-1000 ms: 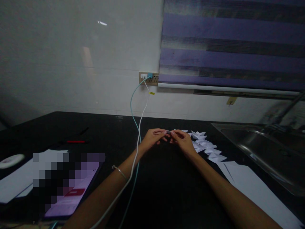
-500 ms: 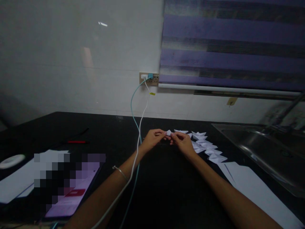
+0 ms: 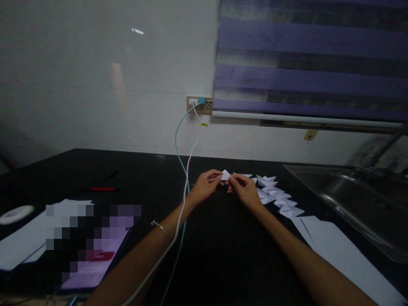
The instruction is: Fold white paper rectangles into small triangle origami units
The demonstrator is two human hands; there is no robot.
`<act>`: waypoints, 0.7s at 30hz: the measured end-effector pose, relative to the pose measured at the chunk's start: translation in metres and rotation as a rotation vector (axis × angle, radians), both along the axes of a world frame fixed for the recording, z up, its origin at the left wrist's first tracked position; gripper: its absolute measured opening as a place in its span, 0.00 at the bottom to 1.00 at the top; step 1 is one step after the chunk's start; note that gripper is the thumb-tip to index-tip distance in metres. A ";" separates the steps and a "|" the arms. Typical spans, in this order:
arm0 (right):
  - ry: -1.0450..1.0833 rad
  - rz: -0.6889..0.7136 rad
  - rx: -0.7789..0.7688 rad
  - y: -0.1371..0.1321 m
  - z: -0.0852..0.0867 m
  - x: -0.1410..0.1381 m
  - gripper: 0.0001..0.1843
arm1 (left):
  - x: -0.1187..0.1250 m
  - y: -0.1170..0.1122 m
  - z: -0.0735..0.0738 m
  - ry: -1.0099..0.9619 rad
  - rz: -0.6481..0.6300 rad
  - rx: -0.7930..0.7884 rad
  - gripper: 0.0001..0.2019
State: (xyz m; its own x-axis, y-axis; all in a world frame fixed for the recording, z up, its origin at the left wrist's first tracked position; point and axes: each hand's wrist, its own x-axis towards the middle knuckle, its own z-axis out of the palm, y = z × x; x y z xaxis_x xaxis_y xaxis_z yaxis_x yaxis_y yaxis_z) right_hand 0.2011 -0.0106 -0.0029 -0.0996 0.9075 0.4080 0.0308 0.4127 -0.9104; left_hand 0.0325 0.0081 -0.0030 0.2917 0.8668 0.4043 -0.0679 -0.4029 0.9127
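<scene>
While both meet mid-counter, L hand (image 3: 205, 187) and R hand (image 3: 244, 189) each pinch one small folded paper (image 3: 225, 175) between thumb and fingertips; its white tip points up, just above the black counter (image 3: 223, 250). Bracelet (image 3: 160, 229) on L wrist. Rt. of R hand: row of folded pieces (image 3: 280, 199) lying on counter, nearest ones just beside the knuckles. Nearer the viewer, rt.: flat white sheets (image 3: 338, 250). Far rt.: steel sink (image 3: 347, 199). Two cables (image 3: 182, 170), teal and white, run from wall outlet (image 3: 199, 104) down across counter, passing L forearm. Lt.: lit screen (image 3: 95, 263) (partly pixelated), red pen (image 3: 101, 189), white disc (image 3: 14, 213). Above rt.: striped blind (image 3: 312, 63).
</scene>
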 end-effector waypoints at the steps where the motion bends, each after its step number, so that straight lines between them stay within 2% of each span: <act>1: -0.016 -0.008 0.011 -0.001 0.001 0.000 0.16 | 0.001 0.000 0.000 0.004 0.010 0.021 0.10; 7: -0.020 -0.058 0.029 -0.001 0.001 0.000 0.16 | 0.003 -0.003 0.002 0.037 0.044 0.070 0.10; 21: 0.001 -0.041 0.022 -0.003 0.003 -0.001 0.17 | 0.002 -0.005 0.004 0.090 0.140 0.160 0.09</act>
State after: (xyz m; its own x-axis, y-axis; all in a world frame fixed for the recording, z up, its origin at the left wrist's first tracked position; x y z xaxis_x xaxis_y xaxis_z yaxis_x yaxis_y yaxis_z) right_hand 0.2002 -0.0132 -0.0003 -0.0624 0.9017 0.4279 0.0470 0.4309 -0.9012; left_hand 0.0343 0.0028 0.0012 0.2140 0.8284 0.5176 0.0775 -0.5426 0.8364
